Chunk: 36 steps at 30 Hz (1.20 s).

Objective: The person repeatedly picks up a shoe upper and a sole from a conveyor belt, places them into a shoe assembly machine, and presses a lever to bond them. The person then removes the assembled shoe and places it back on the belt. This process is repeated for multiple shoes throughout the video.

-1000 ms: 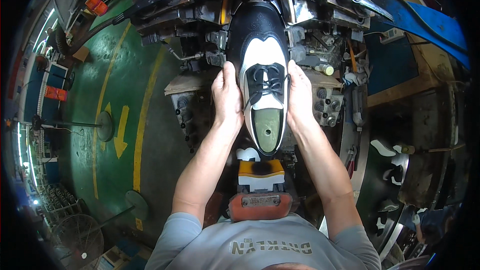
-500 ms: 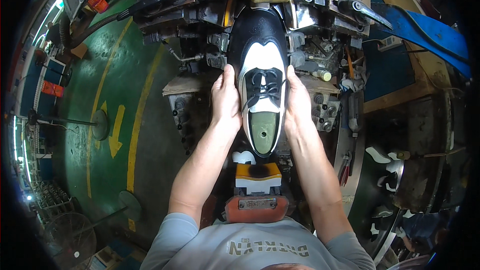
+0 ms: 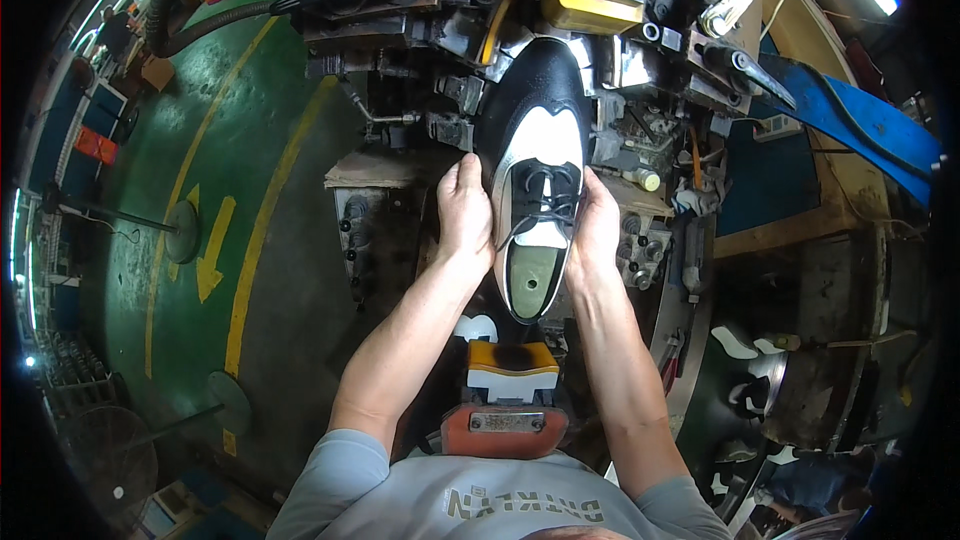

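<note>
Shoe (laced) between both hands

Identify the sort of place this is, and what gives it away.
Probably a shoe factory floor: a black-and-white lace-up shoe with a green form inside, heavy metal machinery around its toe, and a green floor with yellow lane lines and an arrow.
</note>
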Tool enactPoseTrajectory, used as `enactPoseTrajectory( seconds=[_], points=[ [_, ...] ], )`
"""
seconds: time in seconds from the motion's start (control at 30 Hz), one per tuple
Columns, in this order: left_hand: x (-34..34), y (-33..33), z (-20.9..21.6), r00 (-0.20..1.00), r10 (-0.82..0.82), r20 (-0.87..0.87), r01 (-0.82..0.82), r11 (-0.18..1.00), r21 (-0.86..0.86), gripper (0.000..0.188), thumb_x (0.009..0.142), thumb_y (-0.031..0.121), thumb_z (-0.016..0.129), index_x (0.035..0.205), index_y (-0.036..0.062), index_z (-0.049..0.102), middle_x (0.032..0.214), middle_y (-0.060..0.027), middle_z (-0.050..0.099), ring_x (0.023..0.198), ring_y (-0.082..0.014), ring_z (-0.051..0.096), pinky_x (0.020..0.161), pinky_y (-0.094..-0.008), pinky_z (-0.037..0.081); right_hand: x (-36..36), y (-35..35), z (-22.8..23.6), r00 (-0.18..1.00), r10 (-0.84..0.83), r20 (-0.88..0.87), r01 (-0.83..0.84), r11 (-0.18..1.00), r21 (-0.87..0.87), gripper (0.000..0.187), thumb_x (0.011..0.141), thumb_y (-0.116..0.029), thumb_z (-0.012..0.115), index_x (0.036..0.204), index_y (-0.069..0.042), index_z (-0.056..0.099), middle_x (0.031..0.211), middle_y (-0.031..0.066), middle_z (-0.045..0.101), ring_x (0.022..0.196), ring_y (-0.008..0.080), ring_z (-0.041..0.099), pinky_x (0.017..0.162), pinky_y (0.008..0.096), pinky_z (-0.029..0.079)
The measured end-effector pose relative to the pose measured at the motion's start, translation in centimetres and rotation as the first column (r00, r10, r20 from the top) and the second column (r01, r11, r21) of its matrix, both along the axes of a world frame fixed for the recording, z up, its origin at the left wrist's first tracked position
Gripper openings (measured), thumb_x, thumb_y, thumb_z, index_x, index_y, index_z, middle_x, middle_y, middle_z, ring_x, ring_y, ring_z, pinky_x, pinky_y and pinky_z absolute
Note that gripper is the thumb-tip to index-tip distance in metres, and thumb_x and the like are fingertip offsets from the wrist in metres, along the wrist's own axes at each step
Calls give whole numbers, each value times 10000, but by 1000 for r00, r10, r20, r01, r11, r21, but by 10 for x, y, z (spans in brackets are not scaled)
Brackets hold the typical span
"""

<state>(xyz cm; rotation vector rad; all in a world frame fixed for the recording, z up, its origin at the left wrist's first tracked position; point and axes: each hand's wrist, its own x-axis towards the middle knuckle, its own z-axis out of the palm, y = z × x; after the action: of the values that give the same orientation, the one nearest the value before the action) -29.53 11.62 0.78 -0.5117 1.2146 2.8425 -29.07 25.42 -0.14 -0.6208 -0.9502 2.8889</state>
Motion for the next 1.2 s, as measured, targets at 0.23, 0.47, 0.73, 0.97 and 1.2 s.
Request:
enactPoseTrajectory(
  seconds=[0.23,0.47,0.73,0.97,1.2],
  points=[
    [-6,3,-3,997,-68,-34,64,992,-104,433,1056,356,378,1202,-20,537,1086,-104,628,937,-160,613,792,-300,525,-5,-5,13,996,82,-29,-78,989,122,292,1020,-224,450,1090,3,620,1018,96,673,838,157,656,735,304,559],
    [-14,-3,-13,962,-249,-111,207,934,-292,683,1035,512,330,1370,-79,398,1290,-181,535,1155,-214,542,961,-298,466,-2,-20,44,972,221,-76,-213,972,103,497,996,-465,502,1172,-6,574,969,59,673,768,125,664,676,269,569],
    [2,-5,28,947,-307,-94,297,949,-104,631,1044,489,313,1334,-44,486,1203,-119,628,1051,-166,625,905,-295,531,1,-16,54,973,230,17,-230,973,-1,509,1012,-472,455,1207,-14,559,1017,82,664,845,161,669,739,317,578],
    [19,-62,-27,983,-75,-169,-64,718,-693,447,1062,345,375,1288,-7,530,1252,-134,586,1193,-222,525,1055,-375,382,28,6,49,942,315,-116,-299,944,138,453,1030,-415,446,1251,-32,544,1099,80,646,977,167,638,880,322,531],
    [60,-186,-183,841,540,-43,-283,371,-884,434,984,207,483,1343,-36,473,1373,-220,493,1267,-318,474,1072,-380,347,76,45,-40,998,48,-32,-44,992,115,326,1026,-335,491,1109,-32,577,891,82,656,749,165,636,707,295,550]
  ],
)
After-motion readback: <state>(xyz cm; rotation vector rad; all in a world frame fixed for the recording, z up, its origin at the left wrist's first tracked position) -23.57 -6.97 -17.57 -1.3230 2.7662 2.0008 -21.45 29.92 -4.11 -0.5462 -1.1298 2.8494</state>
